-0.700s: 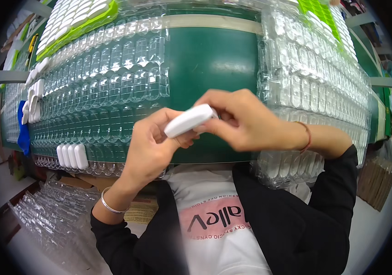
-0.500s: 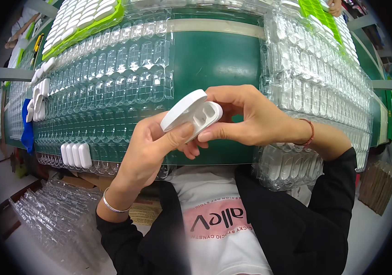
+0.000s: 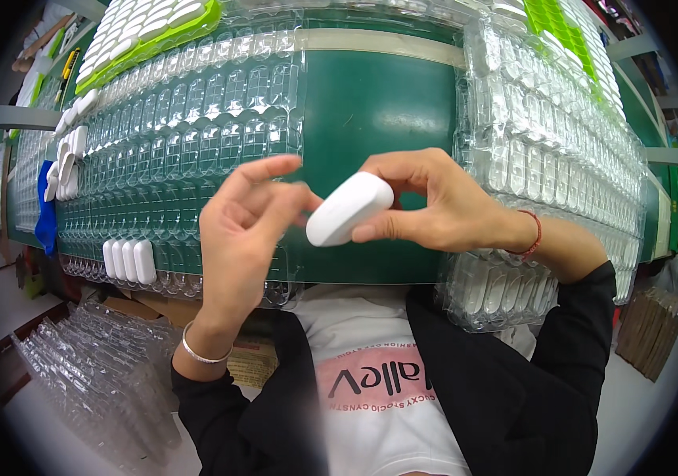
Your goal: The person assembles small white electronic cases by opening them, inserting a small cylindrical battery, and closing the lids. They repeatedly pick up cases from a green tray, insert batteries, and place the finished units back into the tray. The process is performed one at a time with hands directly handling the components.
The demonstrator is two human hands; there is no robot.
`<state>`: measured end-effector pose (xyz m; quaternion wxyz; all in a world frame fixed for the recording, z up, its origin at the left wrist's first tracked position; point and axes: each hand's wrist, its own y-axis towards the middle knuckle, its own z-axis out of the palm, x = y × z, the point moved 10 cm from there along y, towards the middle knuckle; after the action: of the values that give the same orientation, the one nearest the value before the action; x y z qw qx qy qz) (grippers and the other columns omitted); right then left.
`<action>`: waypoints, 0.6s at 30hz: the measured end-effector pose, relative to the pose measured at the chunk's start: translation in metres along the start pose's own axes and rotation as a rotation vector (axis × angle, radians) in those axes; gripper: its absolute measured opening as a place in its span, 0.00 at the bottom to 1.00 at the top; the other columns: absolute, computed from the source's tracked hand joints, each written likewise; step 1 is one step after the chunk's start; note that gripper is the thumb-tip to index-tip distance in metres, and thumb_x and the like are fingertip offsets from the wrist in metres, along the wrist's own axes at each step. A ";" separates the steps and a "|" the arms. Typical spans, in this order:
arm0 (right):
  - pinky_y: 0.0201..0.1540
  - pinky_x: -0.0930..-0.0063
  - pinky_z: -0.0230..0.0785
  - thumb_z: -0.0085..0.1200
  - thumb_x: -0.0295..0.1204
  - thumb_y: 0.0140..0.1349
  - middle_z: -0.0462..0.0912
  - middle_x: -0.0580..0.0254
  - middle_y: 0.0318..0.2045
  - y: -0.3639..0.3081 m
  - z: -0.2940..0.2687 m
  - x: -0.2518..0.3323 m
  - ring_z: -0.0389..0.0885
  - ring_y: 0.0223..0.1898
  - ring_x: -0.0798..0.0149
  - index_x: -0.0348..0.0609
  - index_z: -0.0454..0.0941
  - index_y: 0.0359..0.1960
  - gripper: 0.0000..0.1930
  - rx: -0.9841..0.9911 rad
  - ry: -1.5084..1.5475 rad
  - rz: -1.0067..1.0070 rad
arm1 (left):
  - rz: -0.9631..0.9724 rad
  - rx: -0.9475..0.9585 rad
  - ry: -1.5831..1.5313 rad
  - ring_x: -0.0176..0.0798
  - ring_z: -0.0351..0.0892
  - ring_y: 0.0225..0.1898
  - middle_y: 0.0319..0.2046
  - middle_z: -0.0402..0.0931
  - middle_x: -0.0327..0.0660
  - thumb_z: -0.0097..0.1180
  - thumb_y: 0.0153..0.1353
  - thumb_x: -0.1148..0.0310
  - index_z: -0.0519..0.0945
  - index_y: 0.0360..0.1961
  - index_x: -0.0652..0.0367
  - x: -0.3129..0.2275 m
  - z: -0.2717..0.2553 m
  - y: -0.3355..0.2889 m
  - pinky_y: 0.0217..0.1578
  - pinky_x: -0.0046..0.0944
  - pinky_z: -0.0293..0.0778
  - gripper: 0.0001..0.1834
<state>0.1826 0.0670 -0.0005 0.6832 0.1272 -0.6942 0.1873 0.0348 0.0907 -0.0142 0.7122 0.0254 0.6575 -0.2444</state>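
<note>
Head view: right hand [image 3: 445, 208] is pinching a case [image 3: 349, 209], seemingly mid-handling; left hand [image 3: 236, 228], fingers spread, is hovering beside it; turning calls for steadiness.

The fingertips of the left hand [image 3: 236, 226] are blurred — whether one touches the white case [image 3: 351, 208], I cannot tell. The case's inside is hidden, and some fingers of the right hand [image 3: 426, 202] disappear behind it. The upper edge cuts off the left green tray [image 3: 149, 52] and right green tray [image 3: 559, 32] — the lower edge crops the black jacket [image 3: 505, 381].
</note>
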 end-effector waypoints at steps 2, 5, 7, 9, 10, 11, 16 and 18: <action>0.33 0.77 0.72 0.68 0.34 0.58 0.82 0.64 0.29 -0.001 0.002 -0.002 0.78 0.30 0.76 0.34 0.81 0.39 0.15 0.012 -0.011 0.019 | -0.039 -0.030 -0.061 0.32 0.81 0.40 0.39 0.83 0.44 0.60 0.63 0.78 0.72 0.56 0.68 0.009 -0.007 0.006 0.45 0.33 0.75 0.21; 0.32 0.76 0.72 0.69 0.34 0.58 0.83 0.63 0.30 0.000 -0.001 -0.006 0.79 0.29 0.75 0.35 0.81 0.39 0.16 0.002 -0.008 0.111 | 0.154 0.050 0.052 0.33 0.81 0.40 0.40 0.83 0.45 0.59 0.64 0.78 0.71 0.56 0.69 -0.013 0.012 -0.007 0.44 0.33 0.75 0.20; 0.31 0.76 0.73 0.68 0.34 0.58 0.84 0.62 0.30 0.001 -0.001 -0.006 0.80 0.30 0.73 0.34 0.81 0.40 0.16 0.030 -0.072 0.123 | 0.137 0.095 0.060 0.34 0.82 0.40 0.40 0.82 0.45 0.58 0.64 0.79 0.70 0.57 0.69 -0.007 0.015 -0.008 0.43 0.33 0.76 0.21; 0.32 0.76 0.73 0.68 0.33 0.58 0.84 0.61 0.31 0.000 0.001 -0.003 0.81 0.29 0.73 0.34 0.81 0.40 0.16 0.033 0.008 0.110 | 0.089 0.148 0.048 0.34 0.82 0.39 0.42 0.81 0.44 0.56 0.68 0.74 0.71 0.57 0.68 0.000 0.012 -0.004 0.41 0.32 0.77 0.18; 0.32 0.77 0.74 0.68 0.33 0.58 0.84 0.61 0.31 0.000 0.002 -0.002 0.81 0.29 0.72 0.34 0.82 0.41 0.16 0.035 0.047 0.102 | 0.022 0.132 -0.006 0.34 0.82 0.39 0.42 0.81 0.44 0.54 0.69 0.72 0.72 0.56 0.68 0.007 0.010 -0.002 0.41 0.33 0.77 0.17; 0.32 0.77 0.74 0.68 0.33 0.58 0.84 0.61 0.31 0.001 0.002 0.001 0.81 0.29 0.72 0.34 0.82 0.41 0.15 0.040 0.019 0.048 | -0.045 0.117 -0.059 0.33 0.81 0.39 0.42 0.81 0.44 0.52 0.70 0.69 0.73 0.55 0.69 0.013 0.008 0.000 0.42 0.33 0.77 0.17; 0.33 0.77 0.73 0.68 0.30 0.57 0.84 0.61 0.31 0.002 0.000 -0.002 0.80 0.28 0.73 0.35 0.82 0.41 0.14 -0.012 0.028 0.017 | 0.014 0.032 -0.295 0.32 0.78 0.45 0.48 0.78 0.45 0.51 0.71 0.67 0.74 0.55 0.67 0.007 0.006 -0.008 0.43 0.34 0.77 0.17; 0.32 0.76 0.73 0.68 0.30 0.57 0.84 0.61 0.30 0.002 -0.003 -0.007 0.80 0.28 0.73 0.34 0.82 0.41 0.14 -0.029 0.025 0.071 | 0.164 0.028 -0.151 0.33 0.78 0.46 0.49 0.77 0.45 0.55 0.68 0.72 0.72 0.57 0.67 -0.007 0.004 -0.014 0.44 0.35 0.77 0.18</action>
<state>0.1843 0.0694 -0.0077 0.6865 0.0903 -0.6923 0.2032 0.0331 0.0795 -0.0032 0.7770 0.0707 0.5941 -0.1958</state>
